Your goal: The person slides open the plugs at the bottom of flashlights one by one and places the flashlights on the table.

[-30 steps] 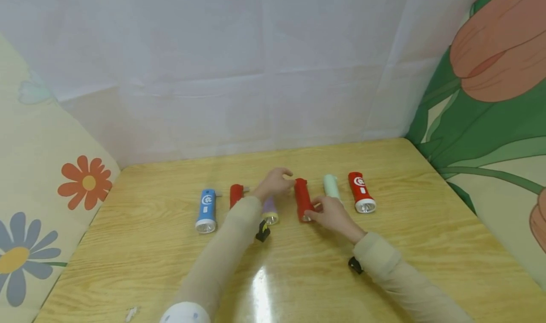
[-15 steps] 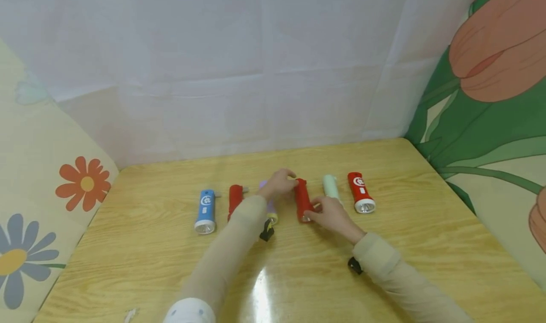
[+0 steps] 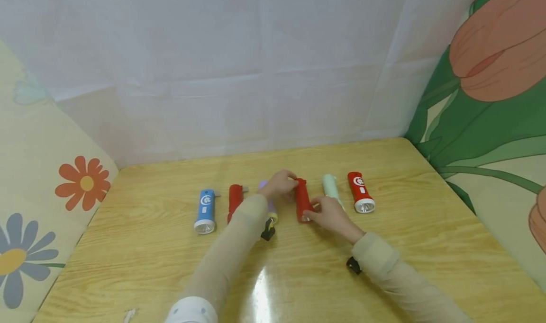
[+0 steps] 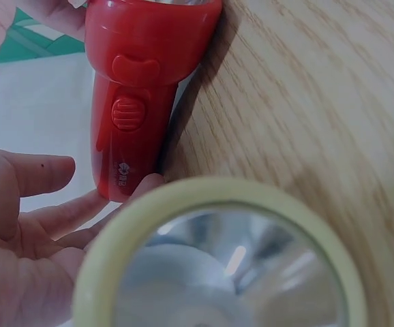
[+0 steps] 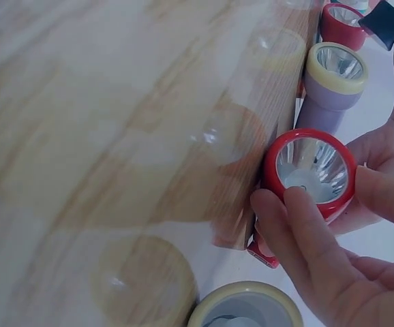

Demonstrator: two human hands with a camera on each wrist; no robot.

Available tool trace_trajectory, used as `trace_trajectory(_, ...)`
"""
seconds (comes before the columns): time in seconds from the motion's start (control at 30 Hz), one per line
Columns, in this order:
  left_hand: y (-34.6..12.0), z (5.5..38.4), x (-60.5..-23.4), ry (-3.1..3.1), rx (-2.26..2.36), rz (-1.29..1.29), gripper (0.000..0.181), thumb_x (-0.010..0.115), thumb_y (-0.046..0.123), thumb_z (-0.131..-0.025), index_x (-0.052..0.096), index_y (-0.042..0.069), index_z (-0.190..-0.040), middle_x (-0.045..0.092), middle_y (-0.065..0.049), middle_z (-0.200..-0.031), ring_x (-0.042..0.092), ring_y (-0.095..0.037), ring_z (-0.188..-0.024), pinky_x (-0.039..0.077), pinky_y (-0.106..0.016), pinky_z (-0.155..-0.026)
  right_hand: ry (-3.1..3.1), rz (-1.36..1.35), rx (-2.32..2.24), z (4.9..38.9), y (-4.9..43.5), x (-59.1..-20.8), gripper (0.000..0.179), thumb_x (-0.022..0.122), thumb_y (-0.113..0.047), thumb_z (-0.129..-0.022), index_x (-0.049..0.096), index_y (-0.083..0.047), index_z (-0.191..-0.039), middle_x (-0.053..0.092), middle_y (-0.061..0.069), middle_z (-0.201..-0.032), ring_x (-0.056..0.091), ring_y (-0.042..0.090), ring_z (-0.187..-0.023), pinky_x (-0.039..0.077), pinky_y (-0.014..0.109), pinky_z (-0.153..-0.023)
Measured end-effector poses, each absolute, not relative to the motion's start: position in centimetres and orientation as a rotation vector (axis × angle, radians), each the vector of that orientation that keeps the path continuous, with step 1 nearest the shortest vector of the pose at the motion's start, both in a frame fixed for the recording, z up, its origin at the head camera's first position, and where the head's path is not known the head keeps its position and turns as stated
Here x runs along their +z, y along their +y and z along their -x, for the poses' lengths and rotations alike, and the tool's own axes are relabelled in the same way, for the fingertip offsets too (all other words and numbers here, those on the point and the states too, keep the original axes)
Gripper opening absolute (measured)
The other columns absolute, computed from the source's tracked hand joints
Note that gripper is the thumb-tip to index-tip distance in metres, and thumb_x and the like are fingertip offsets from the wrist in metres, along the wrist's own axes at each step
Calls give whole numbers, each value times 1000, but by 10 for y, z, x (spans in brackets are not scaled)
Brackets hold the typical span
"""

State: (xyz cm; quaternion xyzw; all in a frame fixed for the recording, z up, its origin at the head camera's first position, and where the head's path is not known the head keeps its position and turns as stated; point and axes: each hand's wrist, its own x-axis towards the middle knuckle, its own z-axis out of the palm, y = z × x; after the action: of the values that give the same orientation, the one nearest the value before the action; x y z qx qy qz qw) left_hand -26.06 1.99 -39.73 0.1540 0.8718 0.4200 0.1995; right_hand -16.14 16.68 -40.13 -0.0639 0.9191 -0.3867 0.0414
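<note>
A red flashlight (image 3: 302, 197) lies on the table, lens end toward me. My right hand (image 3: 332, 214) pinches its lens end; in the right wrist view the thumb and fingertips lie on either side of the red rim (image 5: 272, 160). At the tail is my left hand (image 3: 279, 183). In the left wrist view its fingertips touch the tail end, and the thumb (image 4: 50, 174) stands apart from the flashlight. A purple flashlight (image 3: 273, 214) with a yellow rim lies under the left wrist, partly covered. Just right of the held one is a mint flashlight (image 3: 330, 185), partly behind my right hand.
To the left lie a blue flashlight (image 3: 206, 207) and another red flashlight (image 3: 235, 196), partly behind my left forearm. A red-and-white flashlight (image 3: 359, 190) is at the right end of the row. White cloth (image 3: 264, 76) hangs behind the wooden table (image 3: 149, 247).
My left hand has shifted slightly right onto the red flashlight's tail, uncovering the purple flashlight's back end. My right hand and the red flashlight have barely moved.
</note>
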Motion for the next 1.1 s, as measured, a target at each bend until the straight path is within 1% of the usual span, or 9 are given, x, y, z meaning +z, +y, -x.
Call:
trace_trajectory(0.43,20,260,-398,2442,1205,-391,30,49,8,-91,52,-8,-117,61,-21,-99,63,-28,-75,54,-31,-64,2812,187,-1192,161,166,-401,24,68,-12,-81,64,5,-97,67,12,-83,59,15,-68,47,25,-55)
trace_trajectory(0.57,20,259,-398,2439,1230,-370,31,49,7,-91,51,-8,-118,61,-21,-99,63,-28,-74,54,-31,-64,2813,182,-1202,161,165,-401,24,68,-12,-80,64,6,-97,67,13,-83,59,16,-65,48,26,-53)
trace_trajectory(0.67,20,259,-398,2455,1240,-355,32,49,7,-90,50,-6,-119,61,-20,-99,63,-28,-72,53,-31,-63,2808,166,-1216,160,165,-400,25,69,-11,-80,63,6,-97,66,14,-85,60,17,-67,49,26,-54)
trace_trajectory(0.8,19,259,-397,2477,1256,-333,30,50,7,-90,52,-5,-118,60,-20,-102,63,-28,-70,53,-30,-62,2804,150,-1218,160,164,-400,26,70,-12,-79,63,5,-97,66,14,-87,62,20,-75,50,28,-60)
trace_trajectory(0.9,19,259,-396,2479,1270,-328,29,50,7,-90,53,-5,-117,59,-20,-103,63,-29,-71,53,-32,-62,2796,144,-1232,160,164,-400,26,70,-12,-79,63,5,-97,66,14,-87,62,19,-73,50,27,-58)
trace_trajectory(1.0,18,259,-396,2483,1278,-344,29,49,6,-90,53,-5,-116,59,-21,-100,63,-31,-71,54,-33,-63,2798,150,-1244,160,165,-401,26,71,-11,-78,63,6,-97,67,14,-85,62,19,-71,50,27,-55)
trace_trajectory(1.1,17,259,-395,2493,1284,-380,27,49,6,-89,55,-5,-114,62,-19,-94,63,-32,-72,53,-34,-64,2806,167,-1245,160,166,-402,27,71,-11,-78,63,7,-96,66,14,-85,63,20,-72,51,28,-57)
